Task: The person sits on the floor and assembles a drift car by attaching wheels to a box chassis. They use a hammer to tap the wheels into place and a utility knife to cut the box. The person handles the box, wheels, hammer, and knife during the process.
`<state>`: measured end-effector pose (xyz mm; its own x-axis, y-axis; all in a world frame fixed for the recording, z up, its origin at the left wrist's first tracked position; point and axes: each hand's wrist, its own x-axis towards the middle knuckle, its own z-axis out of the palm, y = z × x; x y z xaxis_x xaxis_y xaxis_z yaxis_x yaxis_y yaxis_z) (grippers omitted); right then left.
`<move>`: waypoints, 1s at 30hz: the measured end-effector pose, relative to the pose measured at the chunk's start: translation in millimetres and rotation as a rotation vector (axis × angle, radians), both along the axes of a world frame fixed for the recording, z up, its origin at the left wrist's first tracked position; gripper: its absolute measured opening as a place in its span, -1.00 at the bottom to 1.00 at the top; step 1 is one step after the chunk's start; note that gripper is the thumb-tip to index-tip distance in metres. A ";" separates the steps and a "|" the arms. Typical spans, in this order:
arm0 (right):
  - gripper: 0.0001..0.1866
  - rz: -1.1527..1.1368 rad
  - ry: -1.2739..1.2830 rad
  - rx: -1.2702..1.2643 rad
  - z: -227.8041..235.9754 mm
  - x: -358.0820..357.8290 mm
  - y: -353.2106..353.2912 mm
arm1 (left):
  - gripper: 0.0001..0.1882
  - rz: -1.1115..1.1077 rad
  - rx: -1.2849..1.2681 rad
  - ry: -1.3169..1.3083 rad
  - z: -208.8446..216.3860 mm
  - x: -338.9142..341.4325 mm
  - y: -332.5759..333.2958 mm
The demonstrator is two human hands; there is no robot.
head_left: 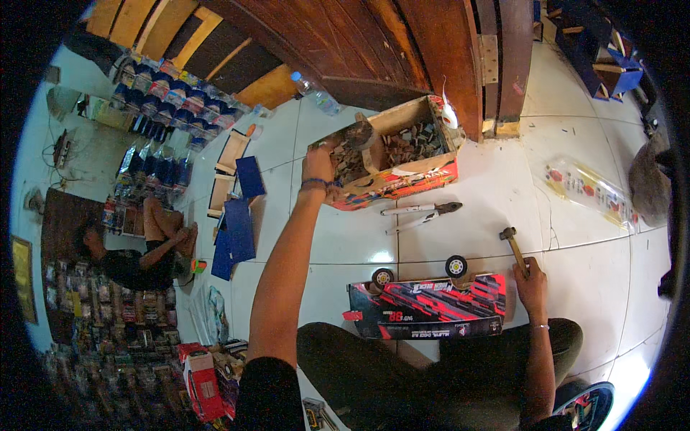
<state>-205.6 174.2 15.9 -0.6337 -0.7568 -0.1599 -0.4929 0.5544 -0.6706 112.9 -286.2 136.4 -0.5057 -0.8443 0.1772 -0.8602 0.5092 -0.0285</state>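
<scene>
My right hand [530,284] is closed around the wooden handle of a hammer [514,244], its metal head pointing away from me. Just left of it, a toy truck body [431,307] with black, red and grey printing lies upside down by my crossed legs, its two visible wheels [456,266] on the far side. My left hand [318,167] is at the left end of a divided wooden box [402,182] of small dark pieces. Its fingers look curled, and what they hold is hidden. A dark round object [358,134] sits over the box's left compartment.
White-handled pliers [424,212] lie between box and truck. Blue panels [239,228] and wooden frames [221,190] lie left; a plastic bottle [316,95] stands beyond. Clear printed plastic [589,192] lies right. Another person [136,262] sits far left among packaged goods. A wooden door [402,43] is ahead.
</scene>
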 end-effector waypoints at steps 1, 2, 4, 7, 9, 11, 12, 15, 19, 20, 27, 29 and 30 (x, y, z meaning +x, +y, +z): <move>-0.74 -0.003 -0.014 0.010 0.9 -0.8 -0.2 | -0.74 0.012 0.001 -0.090 -9.6 -4.1 -17.8; -0.74 -0.008 -0.029 0.020 1.3 -1.5 -0.5 | -0.73 0.024 0.000 -0.179 -18.3 -6.8 -31.3; -0.74 -0.015 -0.063 0.019 0.7 -3.0 -1.5 | -0.73 -0.016 0.009 -0.554 -33.5 -10.2 -43.7; -0.74 -0.012 -0.097 -0.029 -2.1 -3.5 -3.0 | -0.75 0.050 0.107 -0.617 -36.6 -15.1 -48.6; -0.74 0.002 -0.094 -0.087 -4.2 -3.3 -3.5 | -0.77 -0.060 -0.061 -0.360 -28.5 -9.3 -43.4; -0.74 -0.002 -0.068 -0.065 -5.6 -3.8 -3.3 | -0.73 -0.063 0.023 -0.283 -12.6 -0.4 -45.0; -0.73 -0.001 -0.056 -0.062 -6.4 -3.8 -2.7 | -0.68 -0.071 0.043 -0.191 -6.0 7.4 -43.5; -0.73 0.042 -0.039 -0.041 -9.4 -6.1 0.3 | -0.77 -0.323 0.151 0.158 7.3 31.9 -39.3; -0.73 0.060 0.012 -0.051 -18.6 -6.9 1.5 | -0.81 -0.086 0.638 0.652 18.9 54.0 -17.8; -0.72 0.068 0.019 -0.107 -20.2 -7.0 1.9 | -0.80 -0.040 0.707 0.760 22.3 57.5 -5.6; -0.63 0.014 0.059 -0.108 14.3 -9.9 34.1 | -0.75 0.017 1.083 0.925 54.6 100.6 115.8; -0.68 -0.034 0.088 -0.162 38.4 -3.6 48.0 | -0.74 0.001 1.266 0.979 46.1 123.5 160.9; -0.69 -0.050 0.113 -0.220 50.2 3.2 53.4 | -0.73 -0.023 1.325 0.937 39.2 134.6 182.8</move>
